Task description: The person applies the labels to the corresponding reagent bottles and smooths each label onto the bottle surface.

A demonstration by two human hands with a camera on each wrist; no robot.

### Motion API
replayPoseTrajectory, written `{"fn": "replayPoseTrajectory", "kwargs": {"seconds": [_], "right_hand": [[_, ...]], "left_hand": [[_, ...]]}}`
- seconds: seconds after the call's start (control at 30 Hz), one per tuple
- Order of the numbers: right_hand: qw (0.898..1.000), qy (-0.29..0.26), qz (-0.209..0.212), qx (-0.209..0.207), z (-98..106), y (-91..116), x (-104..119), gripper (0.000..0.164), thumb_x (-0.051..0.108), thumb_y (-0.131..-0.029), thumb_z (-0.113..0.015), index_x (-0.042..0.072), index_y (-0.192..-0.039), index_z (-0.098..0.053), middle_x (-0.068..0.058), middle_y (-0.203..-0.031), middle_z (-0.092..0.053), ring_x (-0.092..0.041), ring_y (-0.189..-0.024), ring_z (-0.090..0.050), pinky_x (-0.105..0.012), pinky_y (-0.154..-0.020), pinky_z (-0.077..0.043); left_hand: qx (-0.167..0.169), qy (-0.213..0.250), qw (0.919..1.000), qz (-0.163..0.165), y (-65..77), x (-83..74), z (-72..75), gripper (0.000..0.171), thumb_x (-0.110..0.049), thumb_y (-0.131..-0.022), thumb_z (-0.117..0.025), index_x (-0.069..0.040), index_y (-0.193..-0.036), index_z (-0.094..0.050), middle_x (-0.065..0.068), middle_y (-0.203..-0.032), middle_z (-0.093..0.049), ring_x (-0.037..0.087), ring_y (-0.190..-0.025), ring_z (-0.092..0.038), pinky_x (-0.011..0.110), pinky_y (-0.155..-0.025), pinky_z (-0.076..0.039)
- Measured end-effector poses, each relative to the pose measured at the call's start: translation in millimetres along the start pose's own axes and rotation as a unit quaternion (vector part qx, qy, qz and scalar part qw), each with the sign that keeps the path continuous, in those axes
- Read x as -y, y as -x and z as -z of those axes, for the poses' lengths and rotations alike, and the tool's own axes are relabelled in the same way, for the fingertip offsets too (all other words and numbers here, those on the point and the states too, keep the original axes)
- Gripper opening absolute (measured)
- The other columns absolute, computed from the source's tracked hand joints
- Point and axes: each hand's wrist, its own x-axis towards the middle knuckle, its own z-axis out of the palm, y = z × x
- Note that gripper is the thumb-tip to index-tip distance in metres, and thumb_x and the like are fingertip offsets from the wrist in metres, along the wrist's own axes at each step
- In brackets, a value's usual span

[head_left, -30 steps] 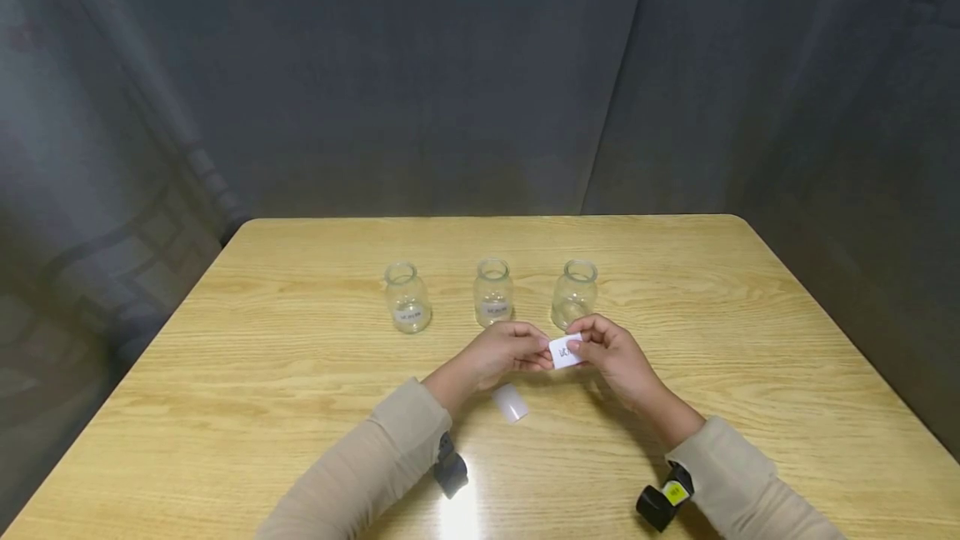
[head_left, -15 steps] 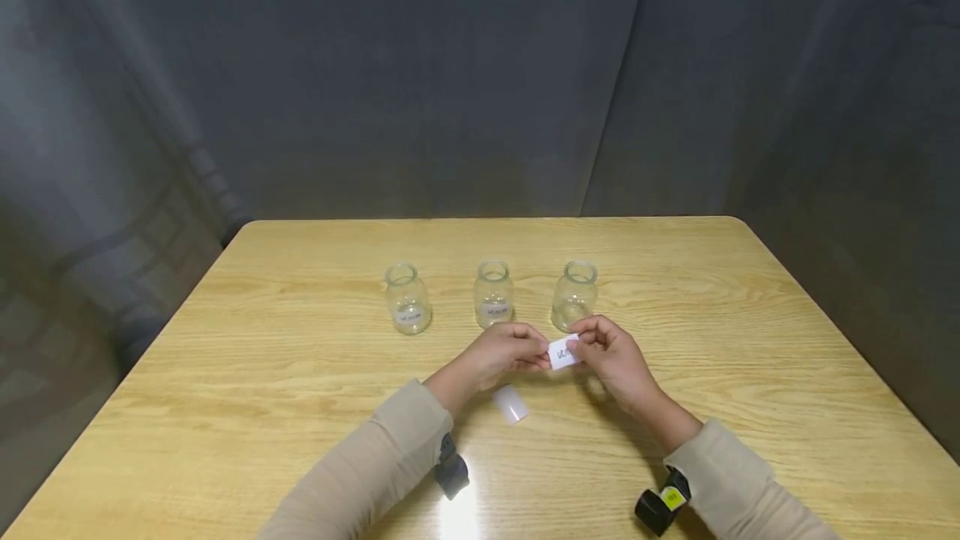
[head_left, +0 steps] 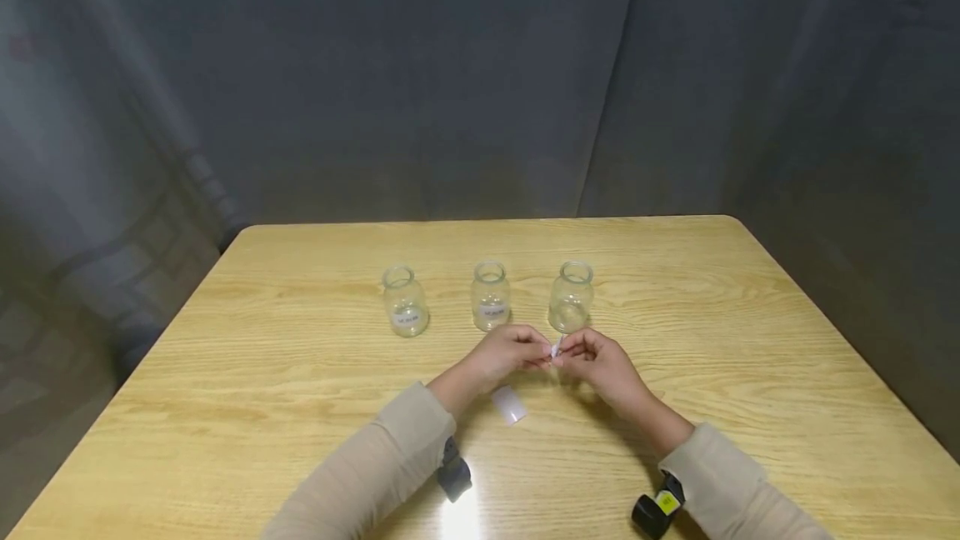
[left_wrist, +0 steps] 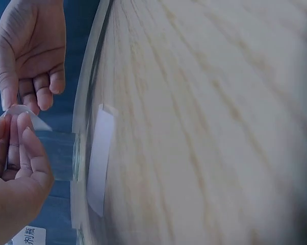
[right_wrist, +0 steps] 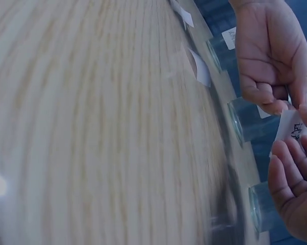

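Note:
A small white label point(head_left: 556, 347) with printed characters point(right_wrist: 295, 127) is pinched by both hands, bent and seen nearly edge-on in the head view. My left hand point(head_left: 510, 354) grips its left side between thumb and fingers. The right hand point(head_left: 609, 372) pinches the opposite side, thumb and fingertips close to the left ones. Just behind the hands stands a clear glass jar point(head_left: 572, 298) with no label visible on it. Two more glass jars, one in the middle point(head_left: 491, 294) and one on the left point(head_left: 404, 300), carry white labels low on their fronts.
A pale slip of paper point(head_left: 509, 405) lies on the wooden table point(head_left: 262, 357) below the left wrist. Curled white paper point(right_wrist: 199, 69) also shows in the right wrist view. A dark grey curtain point(head_left: 420, 82) hangs beyond the table's far edge.
The label's printed face was turned to the head view before; now it is bent and nearly edge-on. The right hand has shifted slightly left and down, closer to the left hand.

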Motion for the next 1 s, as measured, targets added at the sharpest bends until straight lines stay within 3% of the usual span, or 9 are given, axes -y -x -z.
{"fn": "replayPoseTrajectory", "kwargs": {"seconds": [0.17, 0.4, 0.6, 0.77, 1.0], "right_hand": [[1.000, -0.003, -0.006, 0.011, -2.4, -0.1, -0.5, 0.025, 0.003, -0.074, -0.065, -0.009, -0.090, -0.050, -0.009, -0.079, -0.053, -0.017, -0.068, -0.052, -0.027, -0.057, -0.046], [1.000, -0.011, -0.009, 0.021, -3.2, 0.8, 0.1, 0.023, 0.003, -0.076, -0.062, -0.009, -0.091, -0.049, -0.009, -0.079, -0.053, -0.015, -0.068, -0.053, -0.026, -0.059, -0.046], [0.999, -0.023, -0.013, 0.018, -3.0, 1.4, 2.4, 0.016, -0.006, -0.078, -0.055, -0.012, -0.091, -0.048, -0.011, -0.078, -0.051, -0.013, -0.068, -0.052, -0.029, -0.064, -0.049], [0.999, -0.033, -0.015, 0.013, -0.7, 2.7, 5.2, 0.018, -0.010, -0.078, -0.053, -0.013, -0.095, -0.047, -0.013, -0.077, -0.051, -0.012, -0.066, -0.052, -0.031, -0.065, -0.050], [0.999, -0.004, 0.017, 0.046, 5.4, 2.2, 4.2, 0.018, -0.007, -0.078, -0.055, -0.011, -0.095, -0.053, -0.013, -0.078, -0.053, -0.012, -0.067, -0.052, -0.029, -0.063, -0.049]], "left_hand": [[0.000, -0.013, 0.9999, 0.003, 1.2, -1.3, -3.7, 0.013, 0.000, -0.081, -0.055, 0.011, -0.086, -0.056, 0.014, -0.078, -0.062, 0.017, -0.072, -0.060, 0.033, -0.075, -0.048], [-0.003, -0.064, 0.9979, 0.002, 1.1, -1.8, -3.5, 0.010, -0.002, -0.080, -0.057, 0.007, -0.084, -0.059, 0.009, -0.077, -0.062, 0.016, -0.073, -0.059, 0.030, -0.074, -0.048], [-0.006, -0.078, 0.9969, -0.001, 0.2, -0.6, -2.4, 0.008, 0.000, -0.080, -0.056, 0.008, -0.083, -0.058, 0.007, -0.074, -0.059, 0.014, -0.070, -0.057, 0.031, -0.072, -0.048], [-0.010, -0.079, 0.9969, 0.002, 9.3, -11.1, -4.8, 0.010, 0.002, -0.081, -0.053, 0.011, -0.085, -0.056, 0.006, -0.073, -0.057, 0.014, -0.070, -0.056, 0.035, -0.075, -0.047], [-0.033, -0.091, 0.9953, 0.012, 2.1, 1.0, 2.6, 0.010, -0.003, -0.079, -0.058, 0.005, -0.084, -0.059, 0.007, -0.078, -0.059, 0.018, -0.075, -0.058, 0.032, -0.073, -0.048]]}}
